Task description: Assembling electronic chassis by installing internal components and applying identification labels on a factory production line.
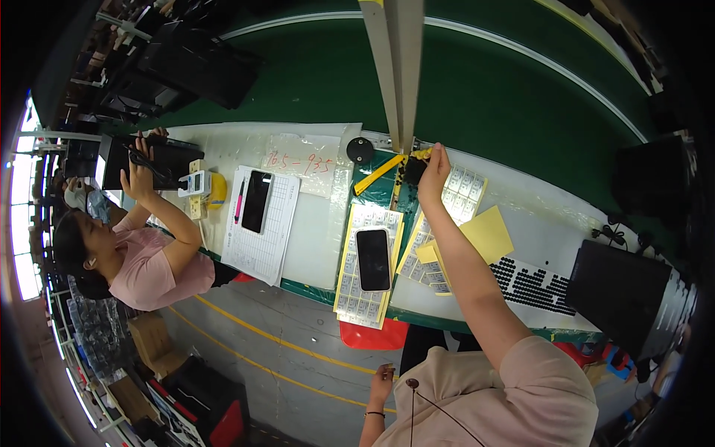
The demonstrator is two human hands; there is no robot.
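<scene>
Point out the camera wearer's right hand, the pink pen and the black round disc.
Wearer's right hand point(433, 177): head view, on the middle of the hand.
Pink pen point(239, 203): head view, on the middle of its barrel.
Black round disc point(360, 150): head view, on its top face.

On my feed I see the right arm point(477, 276) reaching to the far side, bare below a short sleeve point(547, 372). Right hand point(433, 179): fingers drawn together, grip unclear. Left hand point(382, 383): low, near, fingers curled, dark wristband point(375, 414).
</scene>
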